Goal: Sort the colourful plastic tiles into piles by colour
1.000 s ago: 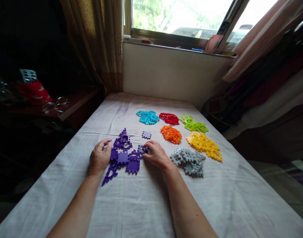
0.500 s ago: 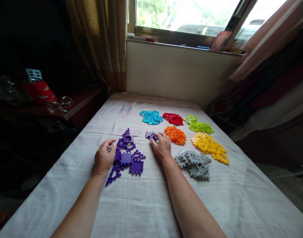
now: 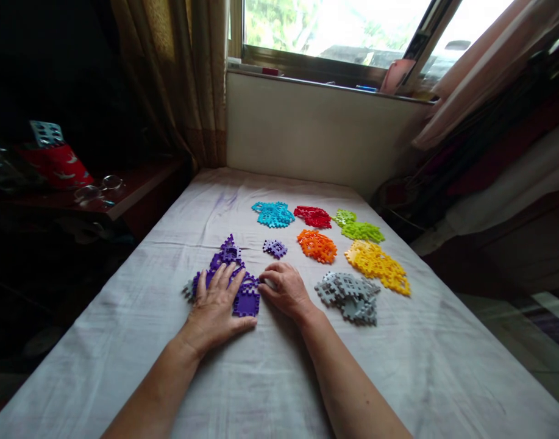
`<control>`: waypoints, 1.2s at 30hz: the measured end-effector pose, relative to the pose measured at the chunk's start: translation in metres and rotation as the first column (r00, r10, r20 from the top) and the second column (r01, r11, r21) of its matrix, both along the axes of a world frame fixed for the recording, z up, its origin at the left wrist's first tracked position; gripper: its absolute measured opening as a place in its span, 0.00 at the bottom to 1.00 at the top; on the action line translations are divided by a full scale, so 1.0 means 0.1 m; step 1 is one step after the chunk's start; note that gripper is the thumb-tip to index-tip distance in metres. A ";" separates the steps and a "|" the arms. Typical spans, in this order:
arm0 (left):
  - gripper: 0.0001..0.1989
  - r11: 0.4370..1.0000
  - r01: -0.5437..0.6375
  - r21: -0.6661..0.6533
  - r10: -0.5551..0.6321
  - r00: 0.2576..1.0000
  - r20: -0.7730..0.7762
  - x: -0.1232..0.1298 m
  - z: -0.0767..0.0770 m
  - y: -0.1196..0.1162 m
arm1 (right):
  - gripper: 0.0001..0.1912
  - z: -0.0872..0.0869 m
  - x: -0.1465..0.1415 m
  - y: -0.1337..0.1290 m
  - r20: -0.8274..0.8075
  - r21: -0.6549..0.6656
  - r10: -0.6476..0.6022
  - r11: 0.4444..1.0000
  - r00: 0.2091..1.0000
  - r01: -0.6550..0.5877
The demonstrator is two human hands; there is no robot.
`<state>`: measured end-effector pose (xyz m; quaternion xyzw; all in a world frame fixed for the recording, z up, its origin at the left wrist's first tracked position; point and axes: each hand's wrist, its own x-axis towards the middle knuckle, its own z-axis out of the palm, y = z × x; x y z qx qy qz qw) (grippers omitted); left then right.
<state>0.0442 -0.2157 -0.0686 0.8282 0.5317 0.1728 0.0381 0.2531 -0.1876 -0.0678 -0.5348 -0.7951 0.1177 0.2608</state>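
Note:
A pile of dark purple interlocking plastic tiles, some square and some triangular, lies on the bed sheet. My left hand rests palm down across it, fingers spread, covering part of the pile. At the pile's right edge, my right hand has its fingers curled together, fingertips on the corner of a purple tile; their grip is partly hidden. A grey tile pokes out at the left of the purple pile. Just beyond my right hand sits a small group of lighter purple tiles.
Sorted piles lie to the right and behind: blue, red, lime green, orange, yellow and grey. Glasses and a red container stand on a side table at left.
My left hand has moved from beside the purple pile onto it and spread its fingers. My right hand has left the lighter purple tiles and come nearer, to the pile's right edge.

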 end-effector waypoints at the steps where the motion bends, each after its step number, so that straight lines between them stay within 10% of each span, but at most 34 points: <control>1: 0.44 1.000 -0.009 -0.024 0.009 1.000 -0.021 0.00 -0.01 0.00 | 0.04 -0.01 -0.01 0.01 -0.004 0.004 -0.011 1.000 1.000 0.011; 15: 0.24 0.982 -0.178 0.071 0.178 0.984 -0.001 -0.03 -0.03 0.13 | 0.05 -0.17 0.16 0.13 -0.093 0.061 -0.499 0.861 0.861 0.506; 21: 0.19 0.983 -0.163 0.083 0.159 0.986 0.045 -0.01 -0.03 0.14 | 0.13 -0.14 0.12 0.07 -0.137 0.160 -0.429 0.880 0.893 0.447; 28: 0.16 0.990 -0.119 0.074 0.111 0.989 0.101 -0.05 -0.07 0.19 | 0.18 -0.06 -0.08 -0.02 -0.138 0.139 0.086 0.988 0.987 -0.067; 36: 0.21 0.981 -0.164 0.107 0.144 0.975 0.170 -0.09 -0.07 0.22 | 0.09 -0.02 -0.05 0.04 -0.282 0.025 -0.220 0.971 0.934 0.237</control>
